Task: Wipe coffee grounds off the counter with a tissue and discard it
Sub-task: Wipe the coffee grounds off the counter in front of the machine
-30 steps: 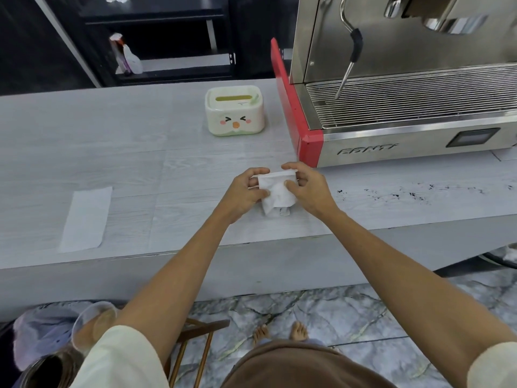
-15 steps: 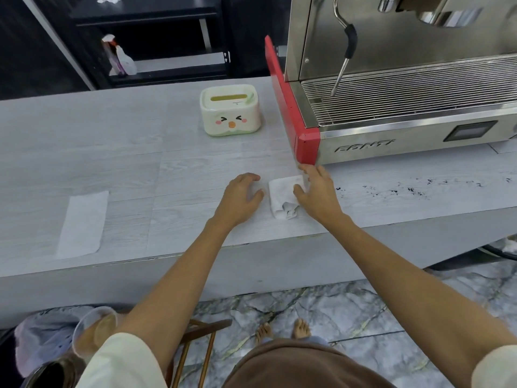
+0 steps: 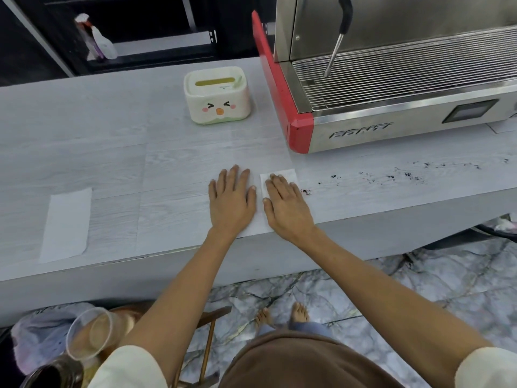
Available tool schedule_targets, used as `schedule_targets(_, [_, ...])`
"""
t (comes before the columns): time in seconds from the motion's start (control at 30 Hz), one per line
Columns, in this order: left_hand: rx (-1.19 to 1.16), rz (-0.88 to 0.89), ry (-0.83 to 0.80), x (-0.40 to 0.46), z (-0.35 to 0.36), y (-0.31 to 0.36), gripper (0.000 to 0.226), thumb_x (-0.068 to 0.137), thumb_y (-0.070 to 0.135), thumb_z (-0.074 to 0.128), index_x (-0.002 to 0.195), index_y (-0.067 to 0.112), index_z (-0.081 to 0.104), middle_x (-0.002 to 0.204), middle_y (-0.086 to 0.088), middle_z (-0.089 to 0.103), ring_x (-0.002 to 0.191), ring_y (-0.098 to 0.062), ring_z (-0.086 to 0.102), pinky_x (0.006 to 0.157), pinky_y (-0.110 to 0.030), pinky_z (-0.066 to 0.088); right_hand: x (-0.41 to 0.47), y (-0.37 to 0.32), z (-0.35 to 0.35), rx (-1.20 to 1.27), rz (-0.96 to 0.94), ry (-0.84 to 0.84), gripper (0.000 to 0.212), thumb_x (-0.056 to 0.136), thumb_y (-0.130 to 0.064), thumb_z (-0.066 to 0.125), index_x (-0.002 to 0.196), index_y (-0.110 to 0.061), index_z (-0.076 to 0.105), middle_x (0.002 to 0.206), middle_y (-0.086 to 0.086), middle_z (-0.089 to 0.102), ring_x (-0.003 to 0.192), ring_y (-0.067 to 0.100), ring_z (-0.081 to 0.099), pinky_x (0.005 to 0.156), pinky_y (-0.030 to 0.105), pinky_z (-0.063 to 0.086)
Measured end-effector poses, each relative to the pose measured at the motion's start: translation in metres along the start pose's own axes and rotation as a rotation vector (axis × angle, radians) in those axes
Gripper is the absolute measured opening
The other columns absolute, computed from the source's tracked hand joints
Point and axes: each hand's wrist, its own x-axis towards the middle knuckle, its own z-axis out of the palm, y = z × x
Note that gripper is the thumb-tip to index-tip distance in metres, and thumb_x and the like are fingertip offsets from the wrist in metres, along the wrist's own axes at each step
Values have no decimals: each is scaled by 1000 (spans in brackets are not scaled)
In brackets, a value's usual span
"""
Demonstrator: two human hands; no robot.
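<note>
A white tissue (image 3: 280,175) lies flat on the grey counter (image 3: 140,163), in front of the espresso machine's red corner. My right hand (image 3: 285,208) rests palm-down on it with the fingers stretched out, covering most of the sheet. Just to its left, my left hand (image 3: 230,200) lies flat and open on the bare counter, holding nothing. Dark coffee grounds (image 3: 391,176) are scattered along the counter to the right of the tissue, the nearest specks beside my right hand's little finger.
The espresso machine (image 3: 391,79) stands at the back right. A white tissue box (image 3: 216,98) with a face sits behind my hands. Another tissue sheet (image 3: 67,224) lies at the counter's left. A plastic cup (image 3: 89,334) and a bag (image 3: 36,340) are below the counter edge.
The crumpled tissue held up by both hands has been set down and spread flat. My left hand let go and went flat beside it; my right hand now presses it down.
</note>
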Motion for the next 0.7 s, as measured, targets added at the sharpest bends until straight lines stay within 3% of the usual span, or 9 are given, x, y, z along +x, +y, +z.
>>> schedule_targets(0.3, [30, -7, -29, -2, 3, 5, 61, 101, 50, 26, 156, 24, 32, 166, -6, 24, 153, -30, 17, 122, -55, 10, -10, 17, -2, -58, -35, -13, 52, 100, -34, 28, 145, -8, 35, 153, 9, 32, 142, 22, 27, 116, 41, 20])
schedule_targets(0.53, [50, 13, 6, -3, 5, 5, 63, 100, 50, 23, 153, 20, 36, 164, -9, 28, 151, -34, 21, 120, -59, 15, -21, 59, -20, -69, 57, -13, 55, 99, -37, 20, 147, -11, 31, 155, 6, 27, 144, 19, 22, 117, 38, 16])
schedule_targets(0.7, [35, 36, -22, -5, 8, 19, 64, 101, 51, 23, 155, 19, 32, 165, -9, 25, 152, -32, 18, 121, -59, 12, -24, 91, -35, -50, 101, -18, 52, 99, -31, 25, 146, -8, 33, 154, 8, 29, 143, 22, 23, 117, 40, 17])
